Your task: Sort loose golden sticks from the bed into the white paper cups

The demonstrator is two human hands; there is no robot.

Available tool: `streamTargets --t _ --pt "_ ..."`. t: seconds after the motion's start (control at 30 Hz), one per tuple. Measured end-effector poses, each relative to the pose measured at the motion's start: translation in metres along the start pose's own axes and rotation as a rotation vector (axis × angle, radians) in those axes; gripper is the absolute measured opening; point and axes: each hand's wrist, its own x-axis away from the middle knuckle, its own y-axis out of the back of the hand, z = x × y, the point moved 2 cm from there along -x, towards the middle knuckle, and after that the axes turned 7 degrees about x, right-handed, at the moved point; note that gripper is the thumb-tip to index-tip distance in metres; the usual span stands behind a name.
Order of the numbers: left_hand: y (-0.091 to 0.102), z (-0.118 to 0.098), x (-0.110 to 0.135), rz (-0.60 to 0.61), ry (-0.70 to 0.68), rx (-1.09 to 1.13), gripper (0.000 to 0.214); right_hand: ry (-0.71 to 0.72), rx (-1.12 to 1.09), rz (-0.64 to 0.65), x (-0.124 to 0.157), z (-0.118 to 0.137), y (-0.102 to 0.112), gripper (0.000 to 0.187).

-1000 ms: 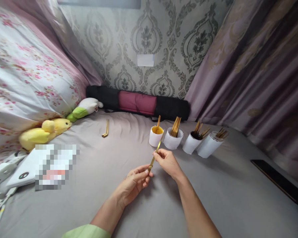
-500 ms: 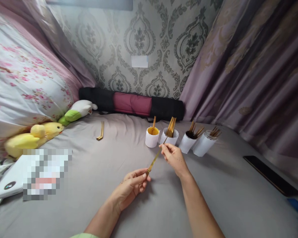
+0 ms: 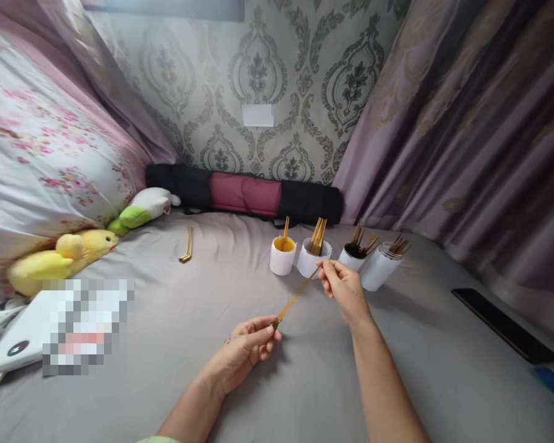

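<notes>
A thin gold straw (image 3: 299,295) stretches slantwise between both hands above the grey bed sheet (image 3: 175,320). My left hand (image 3: 247,344) pinches its lower end, fingers closed. My right hand (image 3: 344,286) pinches its upper end, just in front of a row of white cups. Those cups stand in a line: one with a yellow inside (image 3: 282,255), a second (image 3: 311,258) full of gold straws, a third with a dark inside (image 3: 353,255), and a tilted one (image 3: 381,266). Each holds gold straws.
Two bent gold straws (image 3: 187,245) lie on the sheet at the left. A black and maroon roll bag (image 3: 244,194) lies along the wall. Plush toys (image 3: 55,258) and a floral pillow (image 3: 41,160) fill the left side. A dark phone (image 3: 501,326) rests at the right, curtains behind it.
My right hand has slid up along the straw, right and away toward the cups, so more of the straw shows between the hands. The left hand stayed put. The camera shifted slightly.
</notes>
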Motion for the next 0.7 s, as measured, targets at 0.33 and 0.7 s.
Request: streamTargets --t 0.33,0.7 --pt "-0.001 -0.0029 0.0003 -0.044 -0.022 0.036 0.033 0.014 -0.006 -0.006 -0.0023 -0.0031 0.0091 0.03" --pt "0.0038 -0.0047 -0.0019 -0.091 -0.056 0.134 0.029 -0.007 -0.002 0.015 -0.0022 -0.0035 0.0061 0.03"
